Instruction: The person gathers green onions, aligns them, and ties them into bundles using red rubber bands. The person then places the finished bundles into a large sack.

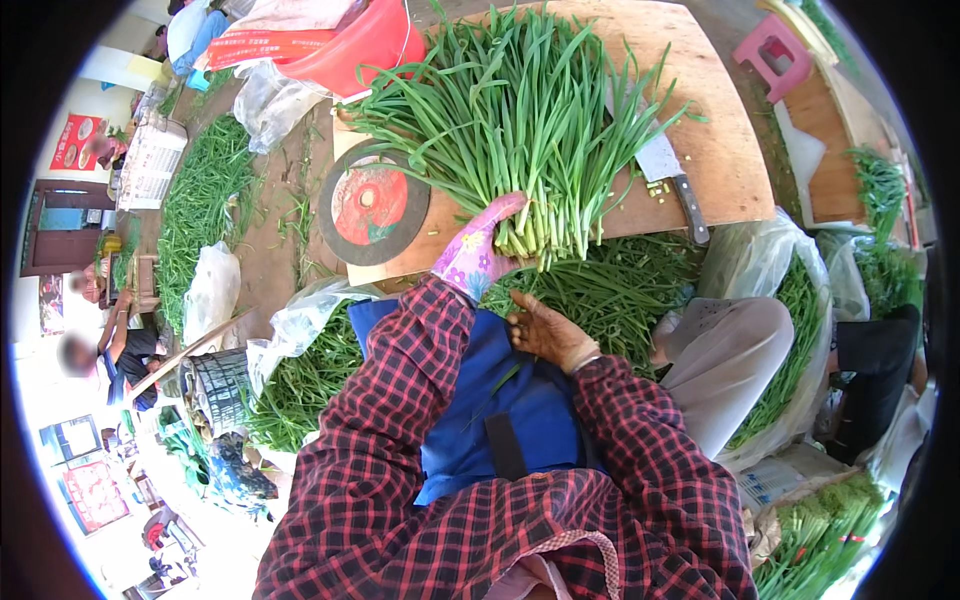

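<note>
My left hand [480, 247], in a pink flowered glove, grips a bunch of garlic chives [525, 172] by the stem ends, at the near edge of a wooden board [720, 157]. The leaves fan out away from me over the board. My bare right hand [551, 330] is just below the stems, over the blue apron [510, 420], with fingers apart and nothing in them. Right of the bunch lies a cleaver [664, 161] with a black handle, beside small cut stem pieces [658, 189]. A round abrasive disc [373, 201] lies on the board's left side.
Loose green leaves [630, 292] lie below the board's near edge. A red bucket [360, 52] stands at the far left corner. Plastic bags of greens [307, 397] flank my legs, and a pink stool [776, 56] is at the far right. People sit on both sides.
</note>
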Demonstrator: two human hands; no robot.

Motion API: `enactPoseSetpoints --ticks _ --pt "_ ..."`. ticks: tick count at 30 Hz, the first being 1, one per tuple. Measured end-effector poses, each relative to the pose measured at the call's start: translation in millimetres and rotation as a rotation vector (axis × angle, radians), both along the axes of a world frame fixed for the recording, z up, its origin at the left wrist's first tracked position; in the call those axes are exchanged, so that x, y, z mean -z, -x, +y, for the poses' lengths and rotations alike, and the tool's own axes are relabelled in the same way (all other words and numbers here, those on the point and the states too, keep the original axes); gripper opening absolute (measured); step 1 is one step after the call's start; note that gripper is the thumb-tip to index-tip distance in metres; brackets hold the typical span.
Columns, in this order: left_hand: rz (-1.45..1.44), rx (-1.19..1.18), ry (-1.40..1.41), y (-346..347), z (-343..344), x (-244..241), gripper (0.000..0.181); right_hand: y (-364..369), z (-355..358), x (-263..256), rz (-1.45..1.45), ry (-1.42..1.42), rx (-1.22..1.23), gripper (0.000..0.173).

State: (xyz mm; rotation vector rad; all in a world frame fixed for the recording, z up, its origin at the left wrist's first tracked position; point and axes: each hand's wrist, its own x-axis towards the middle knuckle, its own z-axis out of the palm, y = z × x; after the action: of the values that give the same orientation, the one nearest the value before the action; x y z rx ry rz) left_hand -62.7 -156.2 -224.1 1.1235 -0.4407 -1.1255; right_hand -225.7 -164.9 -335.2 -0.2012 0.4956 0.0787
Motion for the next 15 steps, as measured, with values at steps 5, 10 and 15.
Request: enactPoseSetpoints --ticks 5,10,15 --pt "0.563 -0.111 -0.172 -0.4 1.6 3.3 0.035 -33.8 0.5 21.5 -0.143 -0.185 0.406 0.020" --pt "0.517 -0.059 -0.193 -1.8 -1.5 2.7 0.031 28.4 3.7 7.1 0.084 -0.142 0.467 0.017" --pt "0.527 -0.074 -0.187 -2.5 1.0 -2.2 0.032 120.9 5.6 -84.3 0.303 0.018 0.529 0.013"
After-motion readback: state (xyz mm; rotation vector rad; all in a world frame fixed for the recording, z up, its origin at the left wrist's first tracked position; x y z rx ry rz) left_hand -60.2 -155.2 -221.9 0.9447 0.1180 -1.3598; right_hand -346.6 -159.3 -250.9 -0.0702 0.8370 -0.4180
